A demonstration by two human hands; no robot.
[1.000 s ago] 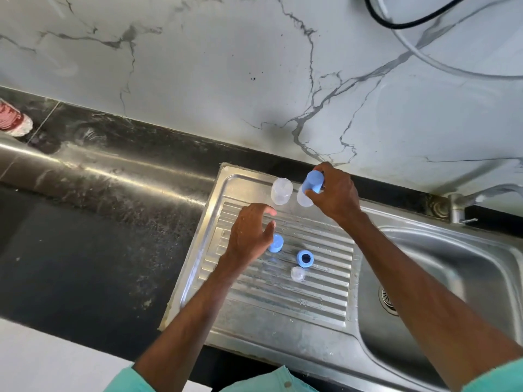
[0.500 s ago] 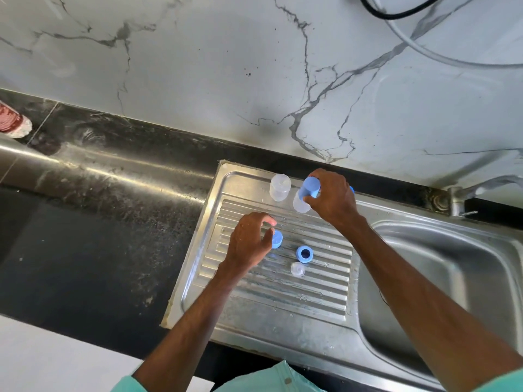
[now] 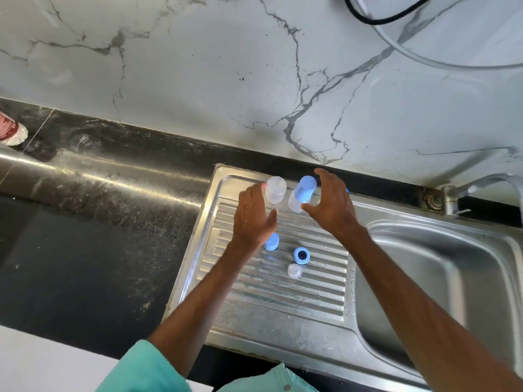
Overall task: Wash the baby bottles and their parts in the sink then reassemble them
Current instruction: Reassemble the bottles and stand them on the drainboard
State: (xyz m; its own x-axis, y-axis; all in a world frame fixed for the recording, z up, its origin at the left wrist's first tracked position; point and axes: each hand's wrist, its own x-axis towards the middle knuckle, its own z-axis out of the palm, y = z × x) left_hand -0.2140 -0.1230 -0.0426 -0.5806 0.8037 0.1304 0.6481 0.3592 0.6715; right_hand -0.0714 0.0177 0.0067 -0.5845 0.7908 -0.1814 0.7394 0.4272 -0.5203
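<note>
Hovering mid-frame over the ribbed steel drainboard (image 3: 283,304): left hand (image 3: 253,219) open, fingers straight, beside the clear plastic bottle (image 3: 276,190). Right hand (image 3: 332,206) spread open around the blue-capped clear bottle (image 3: 302,193); contact unclear. Blue screw ring (image 3: 301,255) lies just below.

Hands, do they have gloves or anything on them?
No gloves. The left hand and right hand are bare, with no rings or watch showing. The forearms are bare too. A mint-green sleeve covers the left upper arm.
</note>
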